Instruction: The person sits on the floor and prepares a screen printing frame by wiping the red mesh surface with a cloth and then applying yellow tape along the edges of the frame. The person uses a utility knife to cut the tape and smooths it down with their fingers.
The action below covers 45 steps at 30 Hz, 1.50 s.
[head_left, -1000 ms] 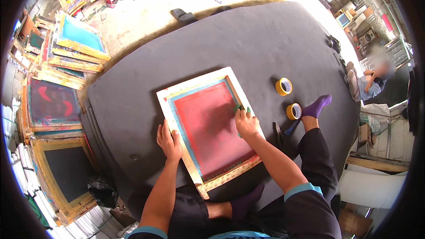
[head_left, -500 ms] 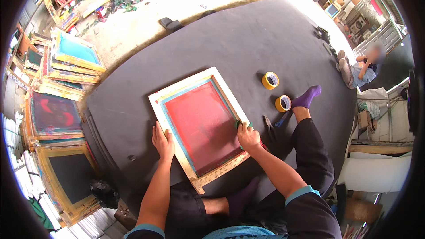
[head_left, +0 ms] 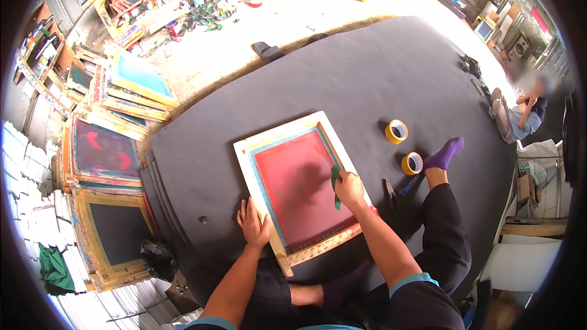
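A wooden screen-printing frame with a reddish mesh edged in blue-green lies at a slant on the dark mat before me. My left hand is open beside its lower left rail, fingers stretched forward and the thumb against the wood. Over the right rail, my right hand is closed on a flat green piece, whose exact kind I cannot make out. The piece stands at the mesh's right side; a shadow falls across the mesh.
Two yellow tape rolls, pliers and a blue-handled tool lie right of the frame, near my purple-socked foot. Stacked frames stand at left, beside a black plastic bag. A person sits far right.
The view has shifted, so the scene sits lower and further right. My right hand has risen a little, showing more of the green piece. The left hand's fingers have spread beside the frame.
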Motion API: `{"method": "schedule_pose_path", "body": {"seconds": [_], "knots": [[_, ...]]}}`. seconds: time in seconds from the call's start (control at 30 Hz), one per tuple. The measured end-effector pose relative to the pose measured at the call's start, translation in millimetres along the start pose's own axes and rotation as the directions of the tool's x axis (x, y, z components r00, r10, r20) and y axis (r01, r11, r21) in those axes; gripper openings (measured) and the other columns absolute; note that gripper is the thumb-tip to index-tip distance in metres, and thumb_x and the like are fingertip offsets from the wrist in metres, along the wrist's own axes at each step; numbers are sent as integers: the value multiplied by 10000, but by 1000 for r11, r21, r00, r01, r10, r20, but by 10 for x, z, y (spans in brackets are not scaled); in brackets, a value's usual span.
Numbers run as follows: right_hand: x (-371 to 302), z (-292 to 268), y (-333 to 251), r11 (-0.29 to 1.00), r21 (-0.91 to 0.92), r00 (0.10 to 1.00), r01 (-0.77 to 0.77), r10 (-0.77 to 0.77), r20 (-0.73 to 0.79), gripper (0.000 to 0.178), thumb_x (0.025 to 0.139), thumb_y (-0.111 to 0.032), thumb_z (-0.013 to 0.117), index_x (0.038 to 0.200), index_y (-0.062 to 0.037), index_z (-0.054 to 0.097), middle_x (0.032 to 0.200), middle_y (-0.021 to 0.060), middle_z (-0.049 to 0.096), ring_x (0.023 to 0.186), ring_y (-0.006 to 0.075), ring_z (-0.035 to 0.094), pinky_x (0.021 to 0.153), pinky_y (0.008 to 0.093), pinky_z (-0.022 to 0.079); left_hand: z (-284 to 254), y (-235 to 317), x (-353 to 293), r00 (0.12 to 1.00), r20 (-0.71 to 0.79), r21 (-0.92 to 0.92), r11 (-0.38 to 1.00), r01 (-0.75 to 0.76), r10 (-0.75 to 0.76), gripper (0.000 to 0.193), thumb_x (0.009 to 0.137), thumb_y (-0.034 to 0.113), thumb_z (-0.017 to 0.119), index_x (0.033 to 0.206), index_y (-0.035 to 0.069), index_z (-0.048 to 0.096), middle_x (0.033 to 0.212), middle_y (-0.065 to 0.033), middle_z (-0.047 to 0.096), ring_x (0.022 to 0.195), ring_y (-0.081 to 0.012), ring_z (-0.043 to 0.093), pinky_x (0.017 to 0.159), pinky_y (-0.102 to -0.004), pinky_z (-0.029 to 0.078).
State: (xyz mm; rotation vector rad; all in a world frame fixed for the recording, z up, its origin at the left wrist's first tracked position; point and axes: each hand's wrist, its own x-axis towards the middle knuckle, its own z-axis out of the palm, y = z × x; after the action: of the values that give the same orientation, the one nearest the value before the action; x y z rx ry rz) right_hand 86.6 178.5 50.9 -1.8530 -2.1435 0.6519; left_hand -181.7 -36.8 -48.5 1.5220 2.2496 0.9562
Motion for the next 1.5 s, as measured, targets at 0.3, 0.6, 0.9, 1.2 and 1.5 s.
{"method": "schedule_pose_path", "body": {"seconds": [0.3, 0.6, 0.9, 1.2, 1.5], "knots": [[1640, 882, -633, 959, 235, 957, -162, 210, -200, 251, 916, -98, 564, 999, 56, 744, 1026, 329, 736, 981, 497, 727, 866, 544, 595, -73, 222, 23, 997, 28, -1, 998, 68, -68, 931, 1015, 687, 437, 1603, -31, 372, 1623, -217, 428, 1549, -430, 303, 1251, -595, 155], [963, 1754, -1640, 982, 103, 987, 155, -158, 16, 209, 933, -147, 611, 965, 11, 742, 1068, 259, 739, 976, 462, 728, 884, 538, 601, -96, 198, 34, 994, 57, 16, 995, 94, -95, 934, 1006, 685, 456, 1604, -27, 367, 1653, -196, 401, 1571, -411, 271, 1261, -585, 139], [872, 1697, -1665, 840, 169, 841, 516, -534, 86, 249, 907, -105, 551, 1010, -36, 766, 1104, 221, 724, 1024, 440, 711, 869, 553, 593, -32, 181, 77, 1000, -1, -8, 1000, 8, -8, 850, 1035, 613, 443, 1602, -18, 381, 1648, -191, 414, 1562, -415, 297, 1254, -589, 159], [-323, 1532, -869, 804, 170, 723, 570, -590, 360, 157, 885, -108, 599, 913, -27, 731, 987, 210, 686, 863, 444, 715, 791, 544, 601, 2, 112, 10, 999, -12, 29, 999, 30, -30, 735, 1011, 346, 553, 1622, -11, 358, 1646, -173, 430, 1583, -376, 278, 1275, -563, 139], [-793, 612, -116, 904, 165, 919, 394, -386, -81, 215, 871, -33, 700, 1079, -59, 751, 982, 165, 724, 878, 395, 714, 770, 482, 583, 21, 4, 45, 999, -43, -47, 999, 8, -10, 838, 983, 460, 648, 1624, 1, 363, 1640, -189, 432, 1571, -377, 293, 1272, -559, 171]]}}
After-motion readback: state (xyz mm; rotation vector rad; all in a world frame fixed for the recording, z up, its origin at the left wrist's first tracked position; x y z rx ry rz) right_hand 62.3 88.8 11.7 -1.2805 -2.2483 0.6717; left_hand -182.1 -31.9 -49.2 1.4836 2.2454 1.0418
